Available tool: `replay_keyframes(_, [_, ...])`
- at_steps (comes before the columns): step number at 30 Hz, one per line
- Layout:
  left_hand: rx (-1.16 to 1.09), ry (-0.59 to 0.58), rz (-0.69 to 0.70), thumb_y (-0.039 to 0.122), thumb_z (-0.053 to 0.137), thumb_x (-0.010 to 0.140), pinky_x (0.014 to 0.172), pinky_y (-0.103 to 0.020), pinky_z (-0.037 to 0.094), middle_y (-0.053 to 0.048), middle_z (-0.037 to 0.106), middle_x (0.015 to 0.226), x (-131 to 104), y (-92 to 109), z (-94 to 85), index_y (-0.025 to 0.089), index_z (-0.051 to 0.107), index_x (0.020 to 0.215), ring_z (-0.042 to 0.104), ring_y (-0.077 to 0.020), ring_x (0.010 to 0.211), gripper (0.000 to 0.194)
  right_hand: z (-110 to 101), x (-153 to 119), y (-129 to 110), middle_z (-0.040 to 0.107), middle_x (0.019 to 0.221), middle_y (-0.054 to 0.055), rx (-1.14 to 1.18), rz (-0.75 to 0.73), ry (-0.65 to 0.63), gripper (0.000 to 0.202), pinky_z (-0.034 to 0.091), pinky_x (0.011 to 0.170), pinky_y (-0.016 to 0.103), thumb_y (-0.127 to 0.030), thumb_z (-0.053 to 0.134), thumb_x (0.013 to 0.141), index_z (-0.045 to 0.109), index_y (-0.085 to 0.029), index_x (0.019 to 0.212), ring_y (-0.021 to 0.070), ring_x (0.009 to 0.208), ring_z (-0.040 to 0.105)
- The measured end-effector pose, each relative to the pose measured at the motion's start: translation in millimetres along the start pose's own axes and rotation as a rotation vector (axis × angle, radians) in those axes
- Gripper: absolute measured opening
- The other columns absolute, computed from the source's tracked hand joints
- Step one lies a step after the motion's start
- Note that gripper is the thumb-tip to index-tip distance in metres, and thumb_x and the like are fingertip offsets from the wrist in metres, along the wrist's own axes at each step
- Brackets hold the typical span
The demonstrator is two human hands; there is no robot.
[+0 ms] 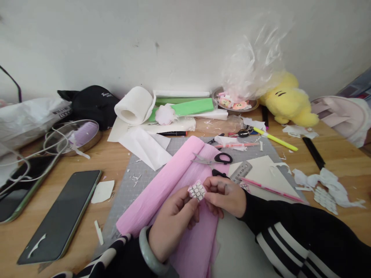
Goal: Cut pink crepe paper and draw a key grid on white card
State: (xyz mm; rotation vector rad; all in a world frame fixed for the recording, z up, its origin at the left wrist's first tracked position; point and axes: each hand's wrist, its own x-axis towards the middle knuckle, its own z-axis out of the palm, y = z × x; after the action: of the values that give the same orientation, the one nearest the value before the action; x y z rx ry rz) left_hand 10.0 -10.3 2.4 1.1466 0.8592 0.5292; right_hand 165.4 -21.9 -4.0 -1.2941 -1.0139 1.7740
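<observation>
Left hand [173,217] and right hand [227,195], fingertips closed, are pinching my honeycomb-patterned piece [197,191], any uneven tugging risking a tear.

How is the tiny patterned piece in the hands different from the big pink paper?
The patterned piece is tiny; the pink paper is much bigger.
The patterned piece shows white shapes with dark outlines; the pink paper is plain.
The left hand and right hand hold the patterned piece; the pink paper lies below, partly rolled.
Both show pink.
</observation>
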Motion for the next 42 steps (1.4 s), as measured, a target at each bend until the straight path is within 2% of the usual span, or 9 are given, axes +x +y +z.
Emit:
replay_keyframes(13, [-0.006, 0.021, 0.022, 0.034, 0.048, 0.081, 0.044, -0.019, 0.032, 0.005, 0.044, 0.051, 1.5, -3.8, 0.3, 0.016, 0.048, 0.069, 0.039, -0.0076, 0.045, 0.022, 0.5, -0.7, 2.1, 0.052, 0.043, -0.007, -0.038, 0.017, -0.031, 0.008, 0.034, 0.027, 0.011, -0.021, 0.052, 0.062, 0.047, -0.016, 0.066, 0.0037, 0.032, 0.044])
replay_keyframes(22, [0.037, -0.025, 0.028, 0.032, 0.047, 0.081, 0.045, -0.020, 0.032, 0.005, 0.044, 0.051, 1.6, -3.7, -0.3, 0.016, 0.048, 0.068, 0.038, -0.0081, 0.046, 0.021, 3.3, -6.5, -3.0, 0.050, 0.047, -0.007, -0.072, 0.037, -0.026, 0.007, 0.035, 0.031, 0.010, -0.017, 0.053, 0.065, 0.047, -0.015, 0.067, 0.0018, 0.036, 0.044])
replay_keyframes(26, [0.034, -0.051, 0.044, 0.031, 0.042, 0.081, 0.048, -0.022, 0.034, 0.004, 0.046, 0.052, -0.9, 0.7, -1.3, 0.016, 0.048, 0.068, 0.041, -0.0098, 0.048, 0.020, 3.6, -4.8, -1.5, 0.050, 0.046, -0.008, -0.069, 0.037, 0.005, 0.007, 0.035, 0.029, 0.010, -0.018, 0.054, 0.065, 0.048, -0.015, 0.067, 0.0022, 0.034, 0.044])
replay_keyframes(30, [0.020, -0.074, 0.052, 0.030, 0.046, 0.078, 0.048, -0.022, 0.034, 0.003, 0.047, 0.055, -1.5, 0.5, -2.4, 0.016, 0.048, 0.071, 0.041, -0.0100, 0.050, 0.015, 3.4, -2.8, -0.2, 0.050, 0.043, -0.008, -0.054, 0.035, 0.010, 0.007, 0.034, 0.028, 0.011, -0.019, 0.054, 0.063, 0.048, -0.015, 0.065, 0.0025, 0.032, 0.043])
replay_keyframes(36, [0.013, -0.016, 0.005, 0.033, 0.047, 0.080, 0.046, -0.020, 0.033, 0.005, 0.046, 0.053, 0.8, -7.4, -0.8, 0.016, 0.046, 0.069, 0.040, -0.0083, 0.047, 0.020, 3.7, -5.4, -3.8, 0.050, 0.045, -0.008, -0.118, 0.051, 0.011, 0.006, 0.035, 0.029, 0.010, -0.018, 0.052, 0.066, 0.049, -0.014, 0.067, 0.0018, 0.033, 0.043])
replay_keyframes(42, [0.025, -0.001, 0.010, 0.033, 0.049, 0.080, 0.046, -0.020, 0.033, 0.005, 0.046, 0.053, -0.7, -5.4, -0.7, 0.016, 0.047, 0.067, 0.040, -0.0083, 0.048, 0.022, 4.3, -4.8, -0.2, 0.050, 0.046, -0.007, -0.108, 0.039, 0.000, 0.008, 0.034, 0.029, 0.010, -0.018, 0.053, 0.064, 0.047, -0.015, 0.066, 0.0026, 0.035, 0.043])
